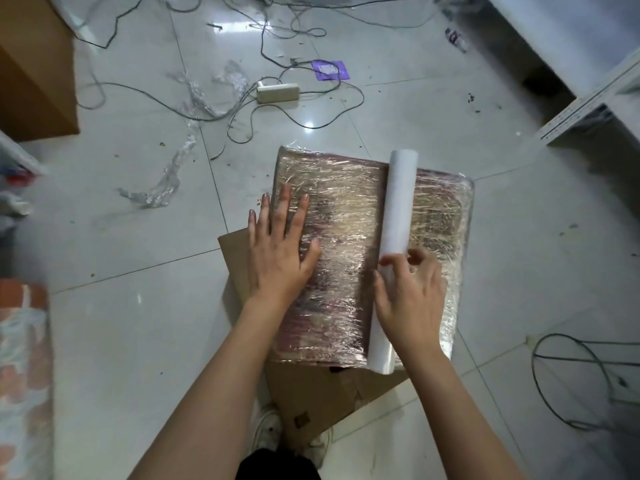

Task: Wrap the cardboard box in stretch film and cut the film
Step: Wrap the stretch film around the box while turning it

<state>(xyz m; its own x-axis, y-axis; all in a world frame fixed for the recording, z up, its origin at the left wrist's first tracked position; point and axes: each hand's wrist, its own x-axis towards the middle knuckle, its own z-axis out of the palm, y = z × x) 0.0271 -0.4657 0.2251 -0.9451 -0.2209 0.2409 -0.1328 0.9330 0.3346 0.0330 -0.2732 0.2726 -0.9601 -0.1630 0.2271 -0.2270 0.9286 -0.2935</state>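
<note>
Head view: the wrapped cardboard box (346, 244) lies on the floor (138, 341). Flat, relaxed left hand (280, 251) presses its top. Right hand (410, 292) grasps the film roll (394, 237), whose long axis runs away from the person, nearer the right.

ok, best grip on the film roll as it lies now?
Take the film roll around its bare far half, coming from above. It lies flat across the top of the wrapped box, a slim cylinder that fingers can span. The right hand already holds the near part; the left hand presses the film.
</note>
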